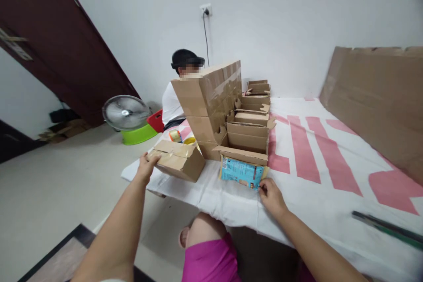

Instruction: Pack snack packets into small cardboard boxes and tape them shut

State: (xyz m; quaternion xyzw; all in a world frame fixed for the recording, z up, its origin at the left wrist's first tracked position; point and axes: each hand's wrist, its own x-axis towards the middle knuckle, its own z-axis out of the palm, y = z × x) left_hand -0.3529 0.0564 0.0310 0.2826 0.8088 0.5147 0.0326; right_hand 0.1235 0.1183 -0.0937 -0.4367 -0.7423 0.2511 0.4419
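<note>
My left hand grips the near left end of a closed, taped cardboard box, its fingers over the top edge. The box sits at the table's left front edge. My right hand pinches the lower right corner of a blue packet with printed writing. That packet leans against the front of an open cardboard box, the nearest in a row of open boxes. What lies inside this box is mostly hidden from here.
A tall stack of taped boxes stands left of the open row. Behind it sits another person. Tape rolls lie by the stack. A large cardboard sheet and a dark long tool are at right. A fan stands on the floor.
</note>
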